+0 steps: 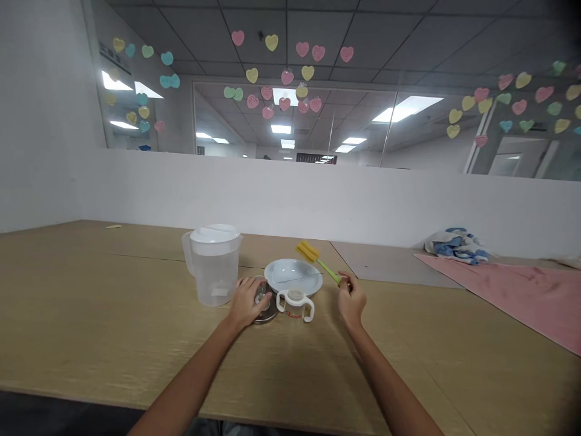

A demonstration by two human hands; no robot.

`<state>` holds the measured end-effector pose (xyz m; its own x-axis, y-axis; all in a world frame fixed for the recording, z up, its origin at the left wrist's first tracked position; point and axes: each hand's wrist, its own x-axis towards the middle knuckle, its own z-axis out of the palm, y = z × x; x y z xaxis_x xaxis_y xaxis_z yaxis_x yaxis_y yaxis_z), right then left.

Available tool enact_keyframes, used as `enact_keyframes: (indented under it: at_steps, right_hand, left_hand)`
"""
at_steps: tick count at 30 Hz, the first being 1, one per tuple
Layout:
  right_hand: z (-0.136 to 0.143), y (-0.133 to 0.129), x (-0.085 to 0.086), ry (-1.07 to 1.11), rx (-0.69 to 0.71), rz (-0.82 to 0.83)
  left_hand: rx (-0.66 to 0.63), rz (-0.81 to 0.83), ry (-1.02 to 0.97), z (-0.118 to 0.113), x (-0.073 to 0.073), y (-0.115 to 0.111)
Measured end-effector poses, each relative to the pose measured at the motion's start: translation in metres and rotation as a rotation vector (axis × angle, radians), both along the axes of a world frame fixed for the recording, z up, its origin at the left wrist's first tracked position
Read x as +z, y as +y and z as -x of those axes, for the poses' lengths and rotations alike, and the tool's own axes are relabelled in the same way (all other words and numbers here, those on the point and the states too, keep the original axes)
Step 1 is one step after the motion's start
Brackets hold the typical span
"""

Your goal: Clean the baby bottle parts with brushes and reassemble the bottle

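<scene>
My right hand (351, 300) is closed round the green handle of a bottle brush (329, 270). The brush's yellow sponge head points up and left, above the far side of a white plate (293, 278). My left hand (247, 301) curls over a round, shiny, partly clear thing with a dark rim (267, 315); the fingers cover much of it, so its kind is unclear. Between the hands, in front of the plate, a small clear baby bottle with two white handles (295, 303) stands upright. Left of my left hand stands a clear plastic pitcher (216, 272) with a white lid.
At the right, a pink cloth (512, 293) lies spread on the wooden table (113, 327). A crumpled blue and white cloth (457, 245) is at its far edge. A low white wall (272, 200) with glass above runs along the back.
</scene>
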<state>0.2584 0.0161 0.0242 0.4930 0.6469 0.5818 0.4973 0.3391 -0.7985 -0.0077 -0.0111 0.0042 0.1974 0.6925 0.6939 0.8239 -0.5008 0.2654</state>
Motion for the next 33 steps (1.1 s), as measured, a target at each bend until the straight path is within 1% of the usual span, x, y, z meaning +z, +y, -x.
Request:
enact_keyframes:
  at_steps: [2, 4, 6, 7, 9, 14, 20, 22, 25, 27, 30, 33]
  right_hand:
    - [0.001, 0.0, 0.0, 0.019, -0.03, -0.041]
    - [0.003, 0.001, -0.001, 0.011, -0.047, -0.067]
    - [0.005, 0.001, -0.001, -0.006, -0.045, -0.073]
    - [0.006, 0.002, -0.002, -0.012, -0.042, -0.068]
    - [0.007, 0.002, -0.002, -0.024, -0.035, -0.05]
    - [0.008, 0.002, -0.003, -0.02, 0.008, -0.046]
    - [0.008, 0.004, -0.004, 0.134, 0.093, -0.074]
    - [0.009, 0.005, -0.004, 0.184, 0.123, -0.076]
    - [0.008, 0.004, -0.002, 0.195, 0.137, -0.093]
    - [0.008, 0.002, -0.002, 0.174, 0.163, -0.106]
    - [0.008, -0.001, -0.002, 0.111, 0.247, -0.109]
    - [0.01, -0.003, -0.004, 0.001, 0.371, -0.092]
  left_hand:
    - [-0.055, -0.06, -0.036, -0.012, 0.001, -0.005]
    - [-0.151, -0.088, -0.009, -0.026, -0.001, -0.01]
    - [-0.26, -0.059, 0.038, -0.04, -0.004, -0.014]
    - [-0.288, -0.029, 0.029, -0.046, -0.006, -0.016]
    - [-0.313, 0.043, -0.05, -0.053, -0.008, -0.019]
    - [-0.309, 0.215, -0.302, -0.056, -0.008, -0.023]
    - [-0.385, 0.37, -0.342, -0.057, 0.001, -0.028]
    - [-0.401, 0.385, -0.363, -0.057, 0.004, -0.031]
    - [-0.413, 0.371, -0.397, -0.056, 0.006, -0.032]
    - [-0.381, 0.333, -0.432, -0.052, 0.006, -0.03]
    - [-0.267, 0.178, -0.525, -0.044, 0.005, -0.02]
    - [-0.164, 0.009, -0.611, -0.031, 0.005, -0.01]
